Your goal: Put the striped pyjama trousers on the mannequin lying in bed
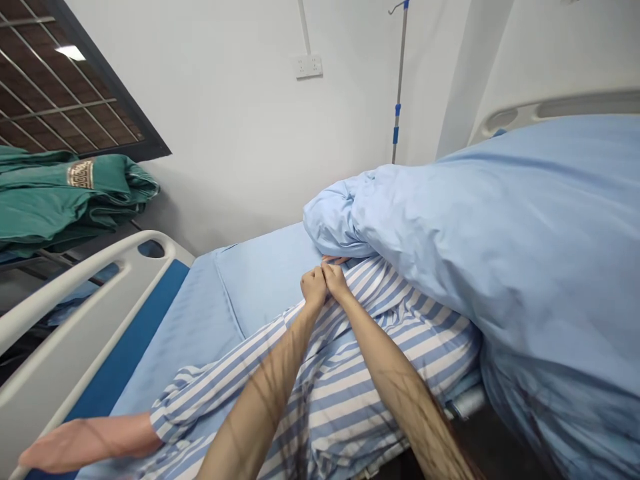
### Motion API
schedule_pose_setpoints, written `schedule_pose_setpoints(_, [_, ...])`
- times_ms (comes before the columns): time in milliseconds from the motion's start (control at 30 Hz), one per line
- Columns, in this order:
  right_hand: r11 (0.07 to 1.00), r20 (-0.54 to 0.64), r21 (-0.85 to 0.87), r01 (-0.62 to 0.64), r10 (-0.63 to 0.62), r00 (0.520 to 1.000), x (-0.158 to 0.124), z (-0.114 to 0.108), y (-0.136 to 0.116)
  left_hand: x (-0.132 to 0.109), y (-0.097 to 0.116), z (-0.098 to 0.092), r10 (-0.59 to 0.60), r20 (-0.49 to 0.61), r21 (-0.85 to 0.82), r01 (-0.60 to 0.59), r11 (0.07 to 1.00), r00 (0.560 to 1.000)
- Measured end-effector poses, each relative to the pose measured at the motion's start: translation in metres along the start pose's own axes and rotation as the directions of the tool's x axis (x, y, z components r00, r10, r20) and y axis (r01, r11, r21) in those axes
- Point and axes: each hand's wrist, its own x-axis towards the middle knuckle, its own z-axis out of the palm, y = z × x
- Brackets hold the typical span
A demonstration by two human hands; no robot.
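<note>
A figure that looks like a manikin lies on a bed in blue-and-white striped pyjama trousers (360, 400). Its smooth foot (90, 440) sticks out of the trouser leg at lower left. Both my arms reach across the trousers to their far upper edge. There my left hand (314, 287) and my right hand (336, 280) are closed side by side, touching each other, apparently on the trouser cloth; the fingertips are hidden. Just beyond the knuckles shows a small pinkish patch (337, 259) of the figure, under the edge of a bunched light-blue quilt (450, 220).
The quilt heaps high over the right side. A light-blue mattress (260, 267) ends at a pale footboard (90, 320) on the left. Folded green cloth (45, 200) lies beyond it. An IV pole (401, 73) stands by the wall, near a socket (308, 67).
</note>
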Motion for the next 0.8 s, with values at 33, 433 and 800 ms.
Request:
schedule_pose_setpoints(33, [1.000, -0.029, 0.013, -0.018, 0.019, 0.999, 0.001, 0.000, 0.000, -0.002, 0.000, 0.004, -0.001, -0.003, 0.006, 0.001, 1.000, 1.000])
schedule_pose_setpoints(433, [0.742, 0.046, -0.658, 0.129, -0.131, 0.990, -0.011, -0.022, -0.021, -0.015, -0.006, 0.010, 0.072, 0.065, 0.115, -0.079, 0.990, 0.995])
schedule_pose_setpoints(800, [0.894, -0.067, -0.445, -0.051, 0.023, 0.997, -0.002, -0.032, -0.009, 0.008, 0.029, 0.020, -0.052, -0.011, -0.233, 0.048, 0.971, 0.999])
